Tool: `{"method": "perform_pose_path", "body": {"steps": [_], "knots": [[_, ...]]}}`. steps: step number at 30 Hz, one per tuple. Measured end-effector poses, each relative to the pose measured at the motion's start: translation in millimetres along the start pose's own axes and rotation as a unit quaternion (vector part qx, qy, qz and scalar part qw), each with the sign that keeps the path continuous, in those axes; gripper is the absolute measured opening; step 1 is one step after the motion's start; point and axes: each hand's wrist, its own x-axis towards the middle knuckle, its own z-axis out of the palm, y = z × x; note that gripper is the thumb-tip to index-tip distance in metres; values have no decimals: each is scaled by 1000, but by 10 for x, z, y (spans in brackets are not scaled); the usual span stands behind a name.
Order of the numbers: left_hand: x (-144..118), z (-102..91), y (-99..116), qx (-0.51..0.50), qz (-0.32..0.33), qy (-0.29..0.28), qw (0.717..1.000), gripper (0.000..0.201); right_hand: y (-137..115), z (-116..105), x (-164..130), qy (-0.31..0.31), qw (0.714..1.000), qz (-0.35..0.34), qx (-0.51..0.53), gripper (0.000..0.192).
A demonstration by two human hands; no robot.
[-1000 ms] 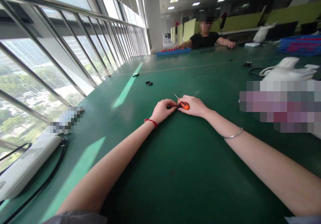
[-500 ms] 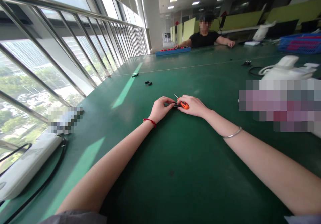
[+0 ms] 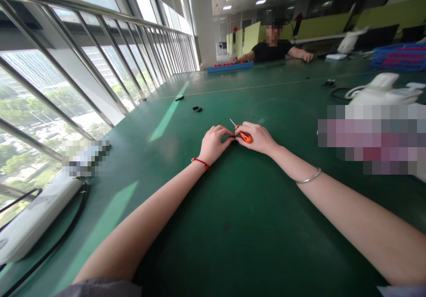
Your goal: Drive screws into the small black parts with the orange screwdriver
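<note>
Just above the green table (image 3: 213, 226), my left hand (image 3: 214, 142) pinches a small black part (image 3: 234, 136) between thumb and fingertips. Its exact kind is too small to make out. My right hand (image 3: 258, 138) is closed around a screwdriver (image 3: 246, 137) with an orange and black handle, and its thin metal shaft points up and to the left, away from the black part. The right fingertips also meet the black part, close to the left ones. Both hands nearly touch each other.
Small black pieces (image 3: 197, 109) lie beyond my hands, with another black piece (image 3: 179, 98) farther left. A power strip (image 3: 40, 217) with cables sits at the left edge by the railing. Across the table a person (image 3: 271, 51) sits near a blue tray (image 3: 229, 68); a blue basket (image 3: 399, 58) stands right.
Both hands have shifted slightly, with the fingertips closer together around the black part. The screwdriver's tip has risen a little.
</note>
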Motion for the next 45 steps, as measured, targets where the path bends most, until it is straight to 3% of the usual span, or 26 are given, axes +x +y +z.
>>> {"method": "perform_pose_path", "body": {"steps": [6, 13, 17, 21, 24, 27, 29, 32, 35, 39, 45], "knots": [[-7, -14, 28, 9, -4, -9, 1000, 11, -6, -8, -10, 6, 1000, 4, 12, 15], [-31, -41, 39, -9, 8, -40, 999, 8, 113, -48, -5, 52, 996, 71, 7, 16], [-34, -20, 42, -4, 5, -81, 997, 9, 178, -39, -15, 47, 995, 92, -2, 16], [-18, -50, 26, 14, -18, -77, 997, 13, 180, -15, -30, 28, 995, 98, -11, 17], [-56, -259, -131, 41, -66, -49, 996, 15, 177, -8, -37, 10, 995, 97, -14, 17], [-230, -695, -473, 110, -156, -7, 982, 19, 178, -1, -37, -5, 995, 94, -20, 16], [-429, -1064, -750, 173, -240, 22, 955, 23, 175, 5, -33, -14, 995, 92, -26, 16], [-771, -1587, -1102, 269, -370, 54, 887, 32, 162, 13, -30, -23, 995, 89, -33, 16], [-1025, -1921, -1285, 320, -430, 82, 840, 33, 148, 17, -34, -26, 995, 91, -40, 16], [-1125, -2044, -1335, 333, -440, 97, 828, 32, 142, 11, -48, -29, 994, 95, -45, 17], [-1155, -2013, -1389, 279, -475, 29, 834, 30, 144, 4, -52, -34, 994, 93, -51, 17]]}}
